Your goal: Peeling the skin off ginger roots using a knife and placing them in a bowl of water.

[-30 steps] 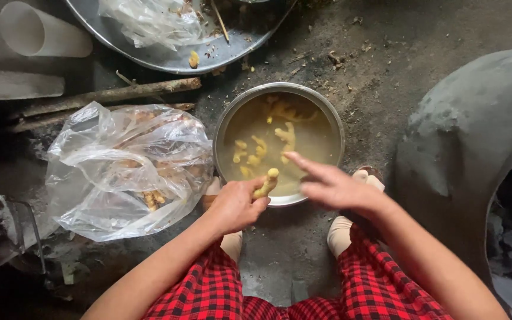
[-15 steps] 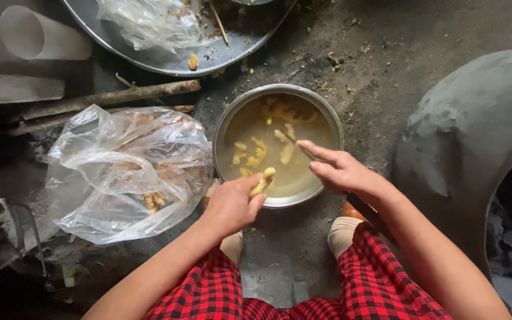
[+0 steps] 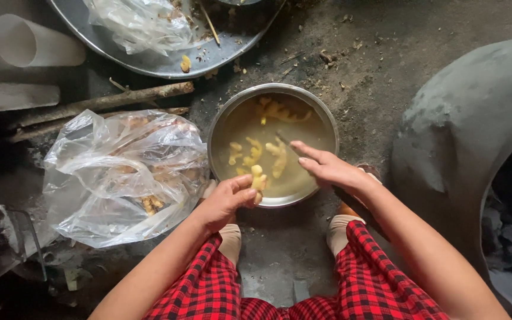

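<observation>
Just over the near rim of the metal bowl [image 3: 327, 127], the left hand [image 3: 223, 201] pinches a pale ginger piece [image 3: 258, 178]. The right hand [image 3: 330, 169] lies over the right rim with fingers [image 3: 306, 151] loosely spread, possibly steadying a thin blade, though that is unclear.

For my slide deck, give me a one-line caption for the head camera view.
Left hand holds a pale peeled root piece at the rim of a steel bowl of cloudy water; right hand hovers over it.

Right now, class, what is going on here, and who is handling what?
A person in red checked trousers crouches over a metal bowl of cloudy water with pale peeled ginger pieces in it. The left hand holds one ginger piece at the bowl's near rim. The right hand reaches over the bowl, fingers extended; whether it holds a tool is unclear. A clear plastic bag lies left of the bowl.
</observation>
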